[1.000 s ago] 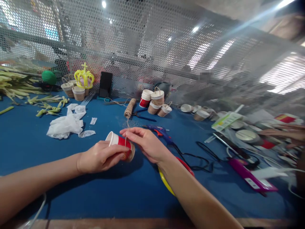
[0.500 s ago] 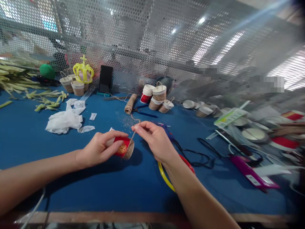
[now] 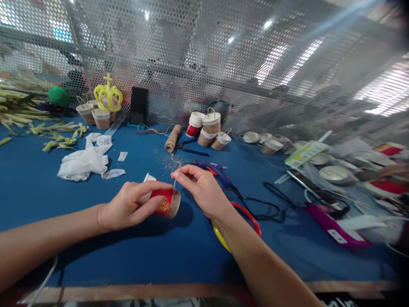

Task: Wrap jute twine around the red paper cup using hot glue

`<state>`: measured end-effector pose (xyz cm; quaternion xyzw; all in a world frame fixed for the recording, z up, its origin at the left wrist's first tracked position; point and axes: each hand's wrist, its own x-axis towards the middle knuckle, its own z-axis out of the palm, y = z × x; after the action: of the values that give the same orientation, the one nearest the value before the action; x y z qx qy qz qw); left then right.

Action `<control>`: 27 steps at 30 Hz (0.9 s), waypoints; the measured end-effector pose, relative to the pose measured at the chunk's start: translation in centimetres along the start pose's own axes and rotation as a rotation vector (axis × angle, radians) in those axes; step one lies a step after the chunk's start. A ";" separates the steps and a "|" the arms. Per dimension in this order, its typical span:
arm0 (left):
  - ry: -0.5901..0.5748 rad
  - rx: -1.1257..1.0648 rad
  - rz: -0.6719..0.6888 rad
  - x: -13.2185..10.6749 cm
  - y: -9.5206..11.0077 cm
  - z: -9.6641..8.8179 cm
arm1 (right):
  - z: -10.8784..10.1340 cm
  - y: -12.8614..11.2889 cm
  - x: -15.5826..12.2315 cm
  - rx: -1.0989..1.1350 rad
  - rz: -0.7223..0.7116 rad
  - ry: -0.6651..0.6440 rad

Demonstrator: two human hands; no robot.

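My left hand (image 3: 129, 204) is wrapped round a small red paper cup (image 3: 164, 202) lying on its side, its base pointing right and ringed with brown twine. My right hand (image 3: 200, 189) pinches a strand of jute twine (image 3: 174, 170) just above the cup's base. The strand runs back to a twine spool (image 3: 172, 138) lying on the blue table (image 3: 153, 251). A blue and red glue gun (image 3: 217, 168) lies just behind my right hand. Red and yellow hoops (image 3: 249, 215) lie under my right wrist.
Twine-wrapped cups (image 3: 209, 128) stand behind the spool. A yellow crown (image 3: 108, 94), a black phone (image 3: 138, 105), crumpled white paper (image 3: 83, 162) and green leaves (image 3: 47, 132) lie at the left. Black cable (image 3: 271, 204), a purple tool (image 3: 332, 226) and clutter fill the right. Perforated metal mesh (image 3: 204, 64) backs the table.
My right hand drew the twine out to the right and came back close above the cup's base. The cup turned in my left hand, now showing its gold emblem.
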<state>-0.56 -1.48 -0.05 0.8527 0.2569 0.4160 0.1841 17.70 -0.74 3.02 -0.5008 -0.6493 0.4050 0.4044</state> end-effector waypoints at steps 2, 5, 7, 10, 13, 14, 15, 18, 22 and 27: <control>0.000 0.020 0.019 0.0 0.1 -0.1 | 0.0 0.0 0.0 -0.007 0.006 -0.015; 0.032 0.042 0.036 0.0 0.2 -0.2 | 0.1 -0.1 0.0 -0.007 0.011 -0.030; 0.050 0.053 0.044 0.0 0.3 -0.2 | 0.1 0.0 0.0 0.003 0.015 -0.038; 0.065 0.052 0.061 0.0 0.3 -0.3 | 0.1 0.0 0.0 0.018 0.033 -0.058; 0.071 0.037 0.067 -0.1 0.4 -0.3 | 0.1 0.1 -0.1 0.034 0.048 -0.065; 0.072 0.034 0.066 -0.1 0.4 -0.3 | 0.1 0.1 -0.1 0.039 0.049 -0.066; 0.072 0.032 0.064 -0.1 0.4 -0.3 | 0.1 0.1 -0.1 0.044 0.049 -0.067; 0.075 0.014 0.062 -0.2 0.4 -0.3 | 0.2 0.1 -0.2 0.060 0.057 -0.079; 0.085 -0.022 0.046 -0.3 0.5 -0.3 | 0.5 0.0 -0.2 0.083 0.083 -0.098; 0.109 -0.093 -0.091 -0.1 0.6 -0.2 | 0.4 0.6 0.3 -0.042 0.095 -0.070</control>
<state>-0.64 -2.01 0.31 0.8066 0.2855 0.4646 0.2282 17.47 -0.38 2.36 -0.5251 -0.6469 0.4272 0.3511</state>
